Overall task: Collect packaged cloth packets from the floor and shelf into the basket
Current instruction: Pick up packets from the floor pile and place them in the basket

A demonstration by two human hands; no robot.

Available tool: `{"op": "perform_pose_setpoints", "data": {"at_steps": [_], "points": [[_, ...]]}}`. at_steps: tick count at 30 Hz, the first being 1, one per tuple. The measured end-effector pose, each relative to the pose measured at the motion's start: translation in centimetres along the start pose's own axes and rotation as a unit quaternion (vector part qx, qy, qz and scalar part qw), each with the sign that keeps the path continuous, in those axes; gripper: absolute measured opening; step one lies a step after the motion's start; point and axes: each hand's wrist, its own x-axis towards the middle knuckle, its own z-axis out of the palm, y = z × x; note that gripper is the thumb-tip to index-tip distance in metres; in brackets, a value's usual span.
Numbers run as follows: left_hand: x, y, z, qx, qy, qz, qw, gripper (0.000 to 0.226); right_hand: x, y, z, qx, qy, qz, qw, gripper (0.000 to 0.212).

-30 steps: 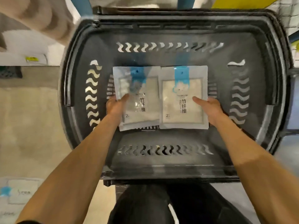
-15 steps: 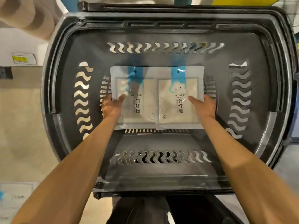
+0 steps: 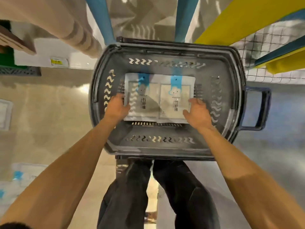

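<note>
While the packets (image 3: 149,103) lie in the basket (image 3: 156,148), fingers (image 3: 195,102) flank them.

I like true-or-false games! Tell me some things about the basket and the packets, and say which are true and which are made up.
1. The left packet and the right packet lie side by side in the basket. True.
2. The basket is bright red. False: it is dark grey.
3. The right packet has a blue strip at its far end. True.
4. The right hand grips the basket's handle. False: it is at the right packet's near corner, away from the handle.
5. There is a packet on the floor too. True.
</note>
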Motion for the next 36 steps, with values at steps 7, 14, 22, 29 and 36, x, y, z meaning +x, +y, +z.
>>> {"op": "perform_pose_setpoints", "data": {"at_steps": [7, 14, 22, 29, 36], "points": [[-12.2, 4.7, -11.4, 0.199, 0.109, 0.108, 0.968, 0.042, -10.6, -8.0, -12.3, -0.134, 0.026, -0.138, 0.981, 0.048], [-28.1, 5.6, -21.2, 0.124, 0.216, 0.059, 0.967, 0.045, -22.7, -14.8, -22.6, -0.194, 0.032, -0.235, 0.952, 0.047], [-44.5, 1.2, -27.9, 0.11, 0.333, -0.036, 0.936, 0.051, -35.3, -25.0, -27.2, -0.223, 0.074, -0.371, 0.898, 0.05], [-56.1, -7.6, -27.9, 0.026, 0.39, -0.163, 0.906, 0.047, -45.1, -32.5, -24.3, -0.293, 0.056, -0.483, 0.823, 0.049], [-65.1, -18.7, -27.5, -0.038, 0.413, -0.28, 0.866, 0.047, -52.5, -40.7, -18.7, -0.34, 0.034, -0.555, 0.758, 0.051]]}}
